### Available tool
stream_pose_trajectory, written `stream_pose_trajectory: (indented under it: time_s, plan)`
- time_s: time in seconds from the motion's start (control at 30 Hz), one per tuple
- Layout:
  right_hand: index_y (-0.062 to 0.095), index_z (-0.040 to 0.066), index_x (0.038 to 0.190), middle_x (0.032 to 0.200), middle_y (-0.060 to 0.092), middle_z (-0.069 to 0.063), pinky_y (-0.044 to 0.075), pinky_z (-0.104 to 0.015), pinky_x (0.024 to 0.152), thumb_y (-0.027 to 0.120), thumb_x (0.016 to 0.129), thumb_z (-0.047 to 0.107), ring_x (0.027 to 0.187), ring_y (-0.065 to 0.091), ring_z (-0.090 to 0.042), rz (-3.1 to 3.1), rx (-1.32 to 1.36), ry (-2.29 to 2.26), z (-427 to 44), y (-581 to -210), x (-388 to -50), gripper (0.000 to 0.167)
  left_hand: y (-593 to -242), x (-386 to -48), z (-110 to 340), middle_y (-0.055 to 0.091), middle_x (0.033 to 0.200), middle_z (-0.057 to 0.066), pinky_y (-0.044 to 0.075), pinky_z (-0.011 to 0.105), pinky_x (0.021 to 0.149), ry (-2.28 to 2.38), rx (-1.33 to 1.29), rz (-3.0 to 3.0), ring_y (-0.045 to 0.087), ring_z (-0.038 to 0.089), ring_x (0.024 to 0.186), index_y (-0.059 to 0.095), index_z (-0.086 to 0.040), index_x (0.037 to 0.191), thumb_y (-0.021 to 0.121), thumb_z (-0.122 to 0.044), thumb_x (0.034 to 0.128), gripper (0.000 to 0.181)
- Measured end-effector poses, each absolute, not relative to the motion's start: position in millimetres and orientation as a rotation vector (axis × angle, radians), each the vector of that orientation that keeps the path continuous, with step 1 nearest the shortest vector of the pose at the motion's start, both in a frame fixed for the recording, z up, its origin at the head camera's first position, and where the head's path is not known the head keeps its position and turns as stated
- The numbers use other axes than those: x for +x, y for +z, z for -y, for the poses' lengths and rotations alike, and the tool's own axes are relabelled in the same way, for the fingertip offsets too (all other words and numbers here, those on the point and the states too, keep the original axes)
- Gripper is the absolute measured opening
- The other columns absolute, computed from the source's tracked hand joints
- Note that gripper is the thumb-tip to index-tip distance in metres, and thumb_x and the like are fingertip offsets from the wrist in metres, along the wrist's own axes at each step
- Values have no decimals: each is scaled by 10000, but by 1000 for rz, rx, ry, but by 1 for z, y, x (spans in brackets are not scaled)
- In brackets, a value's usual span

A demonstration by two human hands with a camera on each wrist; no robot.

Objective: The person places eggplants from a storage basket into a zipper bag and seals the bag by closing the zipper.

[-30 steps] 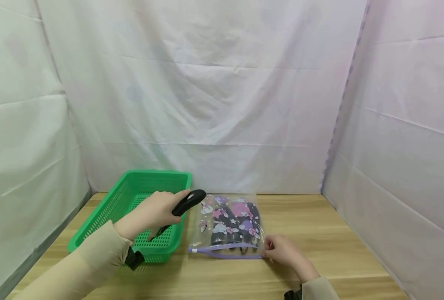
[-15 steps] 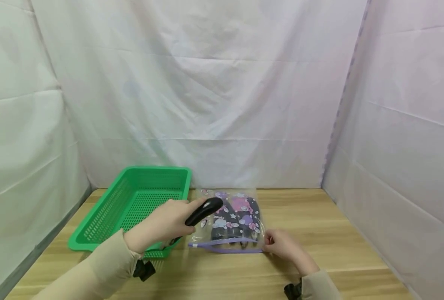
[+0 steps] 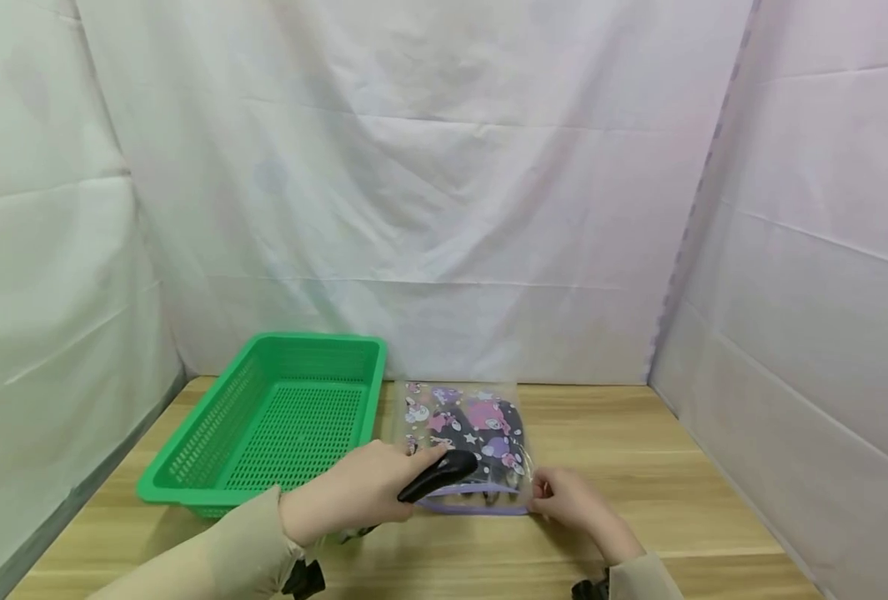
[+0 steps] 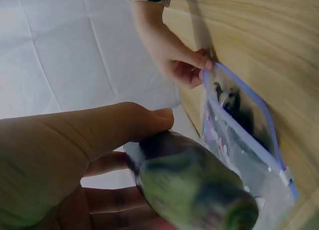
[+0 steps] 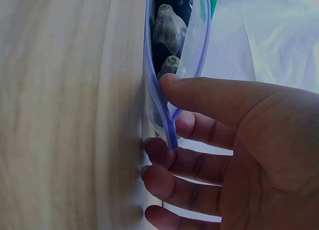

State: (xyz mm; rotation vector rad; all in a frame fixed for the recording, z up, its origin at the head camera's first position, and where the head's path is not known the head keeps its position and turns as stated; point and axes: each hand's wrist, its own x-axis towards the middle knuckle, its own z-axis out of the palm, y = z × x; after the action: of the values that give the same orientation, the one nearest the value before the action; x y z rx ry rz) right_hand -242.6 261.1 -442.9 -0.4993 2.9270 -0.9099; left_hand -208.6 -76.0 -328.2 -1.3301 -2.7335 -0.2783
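Observation:
My left hand (image 3: 361, 490) grips a glossy, dark eggplant (image 3: 440, 473) over the near left part of the zip bag. In the left wrist view, the held eggplant's mottled green stem end (image 4: 194, 185) faces the camera, with the thumb over its side. The clear zip bag (image 3: 419, 414), printed with pink and purple cartoons, lies flat on the table. Its purple-edged mouth gapes toward me. At the bag's near right corner, my right hand (image 3: 569, 502) pinches the purple strip. Inside the bag are dark eggplants; the right wrist view shows one's green cap (image 5: 169, 31).
A green perforated basket (image 3: 160, 483) stands to the left of the bag. Wooden tabletop (image 3: 639, 467) extends to the bag's right. White cloth walls (image 3: 444, 200) rise behind the table and on both sides.
My left hand has carried the eggplant from over the basket rightward and toward me, to the bag's near side. The right hand keeps pinching the bag's corner.

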Motion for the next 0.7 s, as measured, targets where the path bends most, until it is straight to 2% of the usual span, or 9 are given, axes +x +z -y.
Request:
stream_pose_trajectory:
  time_s: [0.4, 0.53, 0.7]
  plan:
    - [531, 134, 731, 637, 533, 49, 423, -282, 506, 739, 819, 165, 544, 496, -120, -2921, -503, -899, -261, -439, -243, 227, -349, -198, 62, 535, 731, -62, 368, 204, 451, -231, -1378, 2773, 441, 40, 556, 497, -157, 1427, 818, -213, 724, 775]
    - [530, 138, 727, 637, 532, 49, 419, -281, 501, 738, 816, 163, 549, 494, -124, -2929, -490, -883, -260, -439, -243, 228, -360, -197, 58, 558, 705, -65, 385, 220, 488, -180, -1430, 2731, 490, 53, 589, 515, -162, 1410, 826, -232, 711, 768]
    - [526, 143, 724, 630, 525, 53, 410, -285, 500, 731, 814, 150, 544, 488, -122, -2942, -480, -863, -260, -440, -242, 223, -374, -198, 55, 613, 701, -84, 422, 272, 579, -89, -1493, 2655, 583, 70, 675, 523, -230, 1407, 850, -286, 707, 774]
